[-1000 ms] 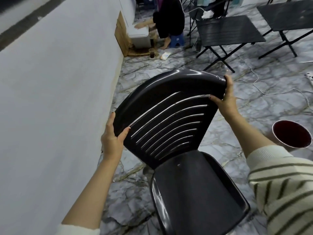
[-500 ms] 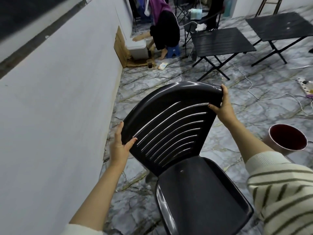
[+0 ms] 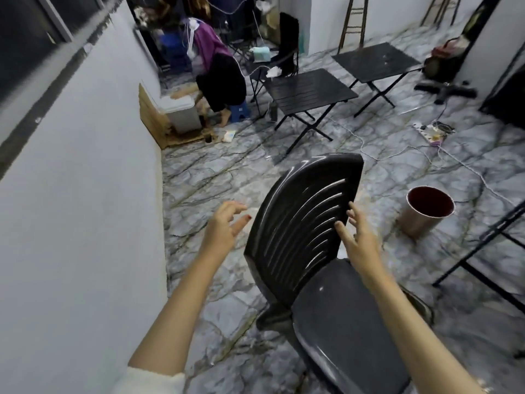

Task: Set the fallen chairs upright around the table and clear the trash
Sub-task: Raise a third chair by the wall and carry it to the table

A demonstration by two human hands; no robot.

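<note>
A black plastic chair [image 3: 306, 223] with a slatted back stands upright on the marble floor right in front of me. My left hand [image 3: 224, 226] hovers just left of the backrest, fingers spread, touching nothing. My right hand [image 3: 355, 237] is in front of the backrest's right edge, fingers apart and holding nothing. A copper-coloured bin [image 3: 426, 211] with a dark red inside stands on the floor to the right of the chair.
A grey wall [image 3: 71, 223] runs along the left. Two black folding tables [image 3: 309, 89] [image 3: 375, 61] stand farther back, another table's legs [image 3: 483, 251] at the right. White cables and a power strip [image 3: 431, 132] lie on the floor. A person [image 3: 218, 75] crouches by a white box at the back.
Both hands have let go of the chair's backrest and pulled back with fingers spread. The chair now stands on its own, lower and farther from me.
</note>
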